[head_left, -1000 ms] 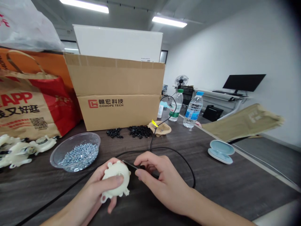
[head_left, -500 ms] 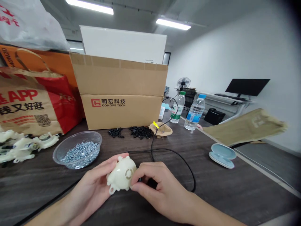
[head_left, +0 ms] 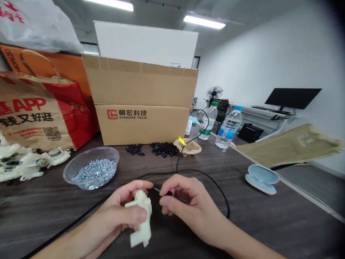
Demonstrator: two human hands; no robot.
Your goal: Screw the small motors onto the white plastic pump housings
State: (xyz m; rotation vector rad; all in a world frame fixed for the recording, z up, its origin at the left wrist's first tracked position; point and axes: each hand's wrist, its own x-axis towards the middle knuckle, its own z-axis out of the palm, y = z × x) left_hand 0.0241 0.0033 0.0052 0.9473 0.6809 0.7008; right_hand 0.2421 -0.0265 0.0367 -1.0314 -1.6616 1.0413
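My left hand [head_left: 121, 212] grips a cream plastic part [head_left: 141, 219], turned on edge so its side faces me. My right hand [head_left: 185, 205] is closed around a thin dark tool [head_left: 161, 191] whose metal tip points at the part. A black cable [head_left: 188, 172] loops on the table behind my right hand. A clear bowl of silver screws [head_left: 93, 172] stands just left of my hands.
A cardboard box [head_left: 142, 104] stands behind, with small black pieces [head_left: 161, 149] in front. More cream parts [head_left: 27, 163] lie at the left by a paper bag [head_left: 40, 115]. Two water bottles [head_left: 229, 127] and a light blue case [head_left: 261, 174] are on the right.
My left hand has rotated the cream part from its round face to its edge. The right hand's fingers drew back slightly from the part, keeping the tool.
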